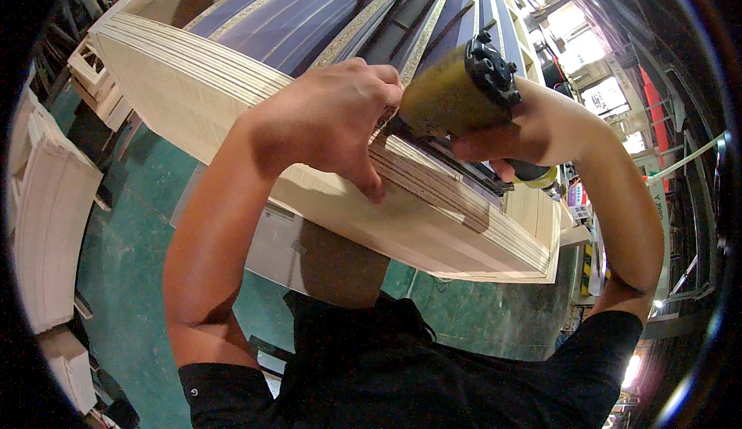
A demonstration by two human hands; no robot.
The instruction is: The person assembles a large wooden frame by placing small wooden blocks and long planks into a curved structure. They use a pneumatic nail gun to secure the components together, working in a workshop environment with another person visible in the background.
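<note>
A pneumatic nail gun (444,98) with a worn yellow-brown body and black end cap is in my right hand (541,129), whose fingers are wrapped around its handle. The tool lies over the top edge of a frame of layered pale plywood (371,224). Just left of the gun, my left hand (332,124) grips that plywood edge, thumb down the near face and fingers curled over the top. The left fingertips are partly hidden beside the gun, and its nose is hard to make out.
Long purple-faced strips with chipboard edges (278,23) lie inside the frame. Curved plywood pieces (50,212) are stacked at the left. A grey-brown board (309,259) lies under the frame's near side, above the green floor (131,274). A pale hose (688,158) runs at the right.
</note>
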